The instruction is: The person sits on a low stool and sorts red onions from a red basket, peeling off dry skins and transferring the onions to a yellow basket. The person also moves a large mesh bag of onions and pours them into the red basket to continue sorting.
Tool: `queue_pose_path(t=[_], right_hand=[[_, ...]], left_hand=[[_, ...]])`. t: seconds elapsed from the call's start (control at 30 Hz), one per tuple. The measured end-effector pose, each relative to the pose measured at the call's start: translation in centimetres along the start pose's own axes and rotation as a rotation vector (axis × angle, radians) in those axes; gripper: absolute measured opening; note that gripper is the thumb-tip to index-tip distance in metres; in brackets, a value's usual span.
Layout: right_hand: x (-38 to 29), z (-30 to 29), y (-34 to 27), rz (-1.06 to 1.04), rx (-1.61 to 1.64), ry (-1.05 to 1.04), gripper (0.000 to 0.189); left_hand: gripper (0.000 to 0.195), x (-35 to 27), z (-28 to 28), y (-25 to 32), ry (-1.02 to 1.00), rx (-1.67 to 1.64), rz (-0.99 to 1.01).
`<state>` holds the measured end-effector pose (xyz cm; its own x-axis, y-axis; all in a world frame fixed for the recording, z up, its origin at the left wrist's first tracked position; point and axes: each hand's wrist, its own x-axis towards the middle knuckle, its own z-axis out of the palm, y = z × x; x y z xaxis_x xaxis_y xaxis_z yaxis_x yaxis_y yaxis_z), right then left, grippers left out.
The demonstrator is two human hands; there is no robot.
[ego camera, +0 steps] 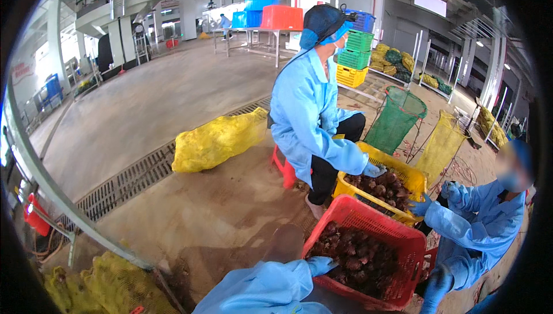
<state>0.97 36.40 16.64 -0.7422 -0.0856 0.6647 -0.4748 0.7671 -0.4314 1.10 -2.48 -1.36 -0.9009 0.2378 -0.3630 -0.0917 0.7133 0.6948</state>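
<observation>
My left hand, in a blue glove and a light blue sleeve, rests at the left side of a red plastic crate. Its fingers reach over the rim, with nothing seen in them. Dark reddish-brown bulbs or roots fill much of this crate. My right hand is out of view. Just beyond stands a yellow plastic crate holding similar produce. A co-worker on a red stool has a gloved hand over it. Another co-worker's gloved hand touches its right end.
A full yellow mesh sack lies beside a floor drain grate. Green and yellow mesh bags stand upright beyond the crates. A metal rail and yellow sacks are at lower left. Stacked crates stand behind.
</observation>
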Motion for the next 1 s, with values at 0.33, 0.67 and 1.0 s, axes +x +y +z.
queue_pose_path(t=[0.33, 0.67, 1.0], right_hand=[[-6.9, 14.4, 1.4, 0.3, 0.159, -0.496, 0.039], [-28.8, 22.0, 31.7, 0.585, -0.867, -1.294, 0.033], [-21.8, 28.4, 25.2, 0.589, -0.675, -1.465, 0.034]], left_hand=[[0.043, 0.5, 2.0, 1.4, -0.007, 0.12, -0.006], [0.032, 1.5, 2.7, 4.5, 0.245, 0.206, 0.053], [0.026, -0.8, -0.1, 3.1, 0.243, 0.394, -0.083]])
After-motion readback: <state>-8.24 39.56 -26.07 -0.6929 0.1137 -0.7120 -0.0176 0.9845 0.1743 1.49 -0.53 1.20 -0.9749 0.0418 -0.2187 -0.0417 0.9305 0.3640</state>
